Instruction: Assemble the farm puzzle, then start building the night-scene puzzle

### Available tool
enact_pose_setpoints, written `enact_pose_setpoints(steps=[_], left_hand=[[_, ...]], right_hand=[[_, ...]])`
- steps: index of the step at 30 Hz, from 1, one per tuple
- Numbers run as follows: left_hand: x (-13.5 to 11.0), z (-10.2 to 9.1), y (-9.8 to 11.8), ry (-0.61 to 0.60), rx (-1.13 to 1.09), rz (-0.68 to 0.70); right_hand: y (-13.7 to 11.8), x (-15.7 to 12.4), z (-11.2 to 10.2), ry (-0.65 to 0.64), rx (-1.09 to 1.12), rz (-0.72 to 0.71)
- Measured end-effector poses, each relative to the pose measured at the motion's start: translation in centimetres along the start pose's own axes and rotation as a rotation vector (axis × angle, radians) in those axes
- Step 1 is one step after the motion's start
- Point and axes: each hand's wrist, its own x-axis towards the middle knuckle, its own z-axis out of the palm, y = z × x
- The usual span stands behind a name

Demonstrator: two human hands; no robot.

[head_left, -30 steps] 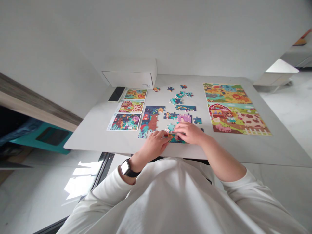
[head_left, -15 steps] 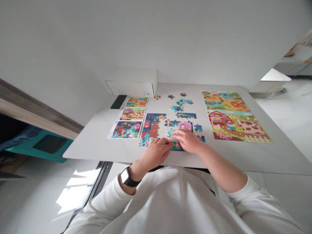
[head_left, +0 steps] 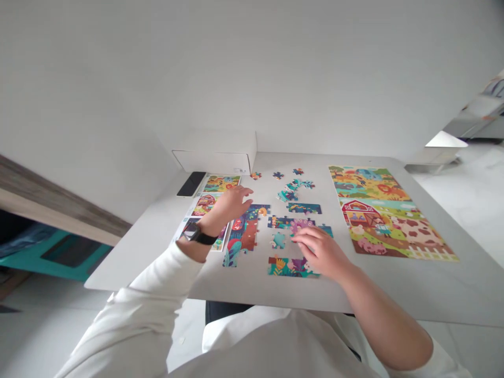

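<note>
My left hand [head_left: 233, 203], with a dark smartwatch [head_left: 192, 231] on its wrist, hovers over the picture card [head_left: 199, 209] and the upper left of a joined puzzle section [head_left: 248, 233]. Its fingers are stretched out and hold nothing. My right hand [head_left: 321, 251] is over the middle of the puzzle, fingers loosely bent and thumb apart, with nothing seen in them. Its fingertips lie just below a purple puzzle section [head_left: 302, 224] and right of a loose teal puzzle piece [head_left: 277, 241]. A joined bottom strip [head_left: 289, 266] lies below, partly under this hand.
Several loose puzzle pieces [head_left: 289, 195] lie farther back, with a short joined strip [head_left: 304, 208] nearer. A white box [head_left: 214, 160] stands by the wall, a phone [head_left: 191, 184] in front of it. Two finished puzzles [head_left: 394, 226] lie at right on the white table [head_left: 145, 252].
My left hand has left the bottom strip and moved up and left over the card. My right hand has shifted slightly right, off the teal piece. The view has tilted upward.
</note>
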Motion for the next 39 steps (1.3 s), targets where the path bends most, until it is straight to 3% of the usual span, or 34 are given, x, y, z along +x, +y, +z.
enact_pose_setpoints(steps=[6, 13, 24, 33, 39], left_hand=[[7.8, 1.5, -2.0, -0.127, 0.182, -0.118], [12.8, 3.4, -2.0, -0.215, 0.210, -0.123], [13.7, 4.6, -3.0, -0.203, 0.143, -0.032], [16.1, 3.4, -2.7, -0.304, 0.109, -0.023], [15.1, 2.2, -1.5, -0.286, 0.055, 0.005]], right_hand=[[-0.2, -0.1, -0.6, -0.024, 0.007, 0.028], [-0.8, 0.0, -1.3, -0.056, 0.031, 0.059], [-1.3, -0.3, -1.9, -0.070, 0.069, 0.065], [-1.1, -0.4, -1.7, -0.059, 0.044, 0.053], [-1.0, -0.2, -1.8, -0.049, 0.040, 0.048]])
